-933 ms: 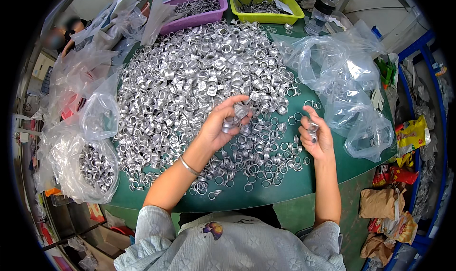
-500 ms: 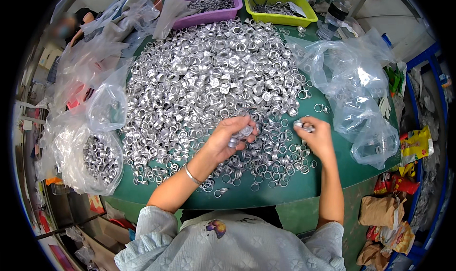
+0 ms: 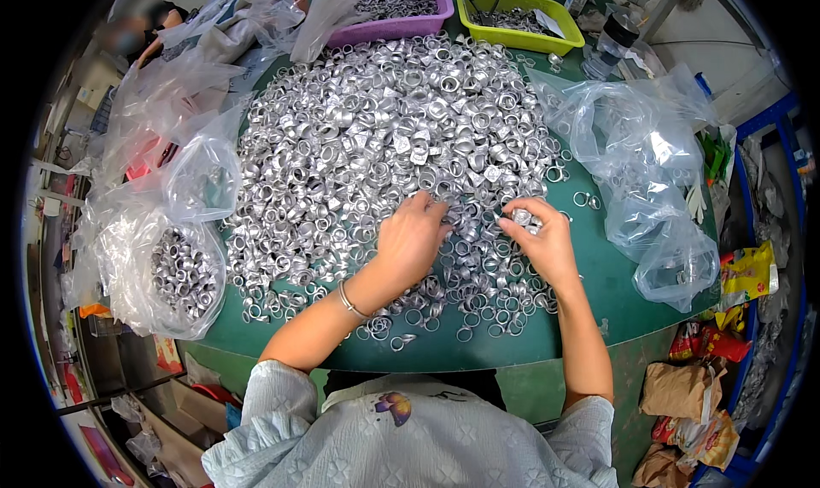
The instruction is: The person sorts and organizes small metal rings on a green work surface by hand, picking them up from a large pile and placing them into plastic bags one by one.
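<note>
Left hand: palm down, fingers curled into the near edge of the ring pile; fingertips partly hidden, can't tell if it holds anything. Bulk of pile sits ahead of it and to its left. Loose rings fill the gap between hands, no shared axis. Right hand: thumb and fingers closed around a few silvery rings, at pile's near-right fringe. Left hand is nearer the bulk.

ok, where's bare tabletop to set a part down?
Widest: green tabletop right of the right forearm, bordered by the clear bag and front edge. Thinner: a strip between the rings and that edge. Crowded: the middle, heaped with rings, left hand and right hand there; the left side, under plastic bags; the back, by the purple tray and yellow-green tray.
</note>
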### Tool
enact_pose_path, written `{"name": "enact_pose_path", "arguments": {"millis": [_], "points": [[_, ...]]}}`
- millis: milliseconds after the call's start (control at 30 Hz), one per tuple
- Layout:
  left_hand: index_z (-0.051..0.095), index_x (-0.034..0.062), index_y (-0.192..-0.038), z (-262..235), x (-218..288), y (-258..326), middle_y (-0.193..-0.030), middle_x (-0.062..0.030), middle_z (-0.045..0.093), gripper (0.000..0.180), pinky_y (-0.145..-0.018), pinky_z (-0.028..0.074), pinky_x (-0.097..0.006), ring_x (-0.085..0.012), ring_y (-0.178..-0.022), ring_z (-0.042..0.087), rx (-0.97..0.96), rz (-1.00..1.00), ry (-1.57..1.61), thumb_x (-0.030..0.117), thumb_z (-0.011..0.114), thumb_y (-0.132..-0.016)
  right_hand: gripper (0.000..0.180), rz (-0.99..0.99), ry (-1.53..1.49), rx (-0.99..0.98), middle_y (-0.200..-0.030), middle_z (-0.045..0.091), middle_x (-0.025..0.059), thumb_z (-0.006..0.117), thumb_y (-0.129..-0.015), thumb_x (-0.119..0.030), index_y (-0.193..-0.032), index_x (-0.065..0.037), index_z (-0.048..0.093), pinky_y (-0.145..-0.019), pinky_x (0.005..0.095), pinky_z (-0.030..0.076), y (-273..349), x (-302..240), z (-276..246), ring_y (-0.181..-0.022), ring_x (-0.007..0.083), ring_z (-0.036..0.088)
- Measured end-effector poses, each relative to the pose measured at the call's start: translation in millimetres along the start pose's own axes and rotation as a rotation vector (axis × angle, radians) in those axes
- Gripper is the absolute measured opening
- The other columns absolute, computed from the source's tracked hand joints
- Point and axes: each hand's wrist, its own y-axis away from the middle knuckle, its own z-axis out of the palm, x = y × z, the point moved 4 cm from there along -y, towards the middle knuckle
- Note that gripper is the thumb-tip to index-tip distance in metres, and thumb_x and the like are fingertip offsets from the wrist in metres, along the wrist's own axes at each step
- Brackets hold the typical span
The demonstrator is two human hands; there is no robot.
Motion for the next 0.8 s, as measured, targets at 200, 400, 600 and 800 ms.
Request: {"name": "enact_pose_path", "arguments": {"millis": [200, 400, 600, 800], "points": [[0.065, 0.0091, -0.094, 6, -11, -1, -0.089, -0.0069, 0.056, 0.019, -0.059, 0.049, -0.039, -0.0286, -0.076, 0.06, -0.009, 0.032, 0.046, 0.01, 0.067, -0.075, 0.017, -0.133, 0.39, 0.033, -0.083, 0.064, 0.009, 0.074, -0.072, -0.012, -0.085, -0.004, 0.067, -0.068, 0.0325, 0.047, -9, -26, 15, -0.075, 0.0253, 0.062], [0.064, 0.0084, -0.088, 6, -2, -2, -0.085, -0.0066, 0.056, 0.011, -0.059, 0.05, -0.038, -0.0288, -0.073, 0.06, 0.002, 0.136, 0.007, 0.009, 0.063, -0.077, 0.017, -0.208, 0.602, -0.028, -0.084, 0.064, 0.0077, 0.071, -0.073, -0.014, -0.09, -0.009, 0.069, -0.063, 0.0375, 0.048, -5, -24, 28, -0.069, 0.0282, 0.062], [0.063, 0.007, -0.082, 0, -19, 13, -0.085, -0.0061, 0.057, 0.006, -0.061, 0.05, -0.039, -0.0277, -0.075, 0.061, -0.098, 0.055, 0.001, 0.008, 0.063, -0.076, 0.011, -0.249, 0.756, -0.207, -0.084, 0.061, 0.0049, 0.069, -0.074, -0.014, -0.084, -0.011, 0.071, -0.059, 0.0387, 0.048, 9, -21, 32, -0.063, 0.0263, 0.06], [0.064, 0.0098, -0.099, -6, -18, 18, -0.084, -0.0066, 0.058, 0.022, -0.062, 0.049, -0.038, -0.028, -0.071, 0.06, 0.012, 0.063, 0.079, 0.009, 0.065, -0.077, 0.009, -0.172, 0.468, -0.179, -0.082, 0.065, 0.0069, 0.068, -0.076, -0.011, -0.083, -0.005, 0.068, -0.063, 0.0326, 0.048, 6, -17, 15, -0.068, 0.0204, 0.063]]}}
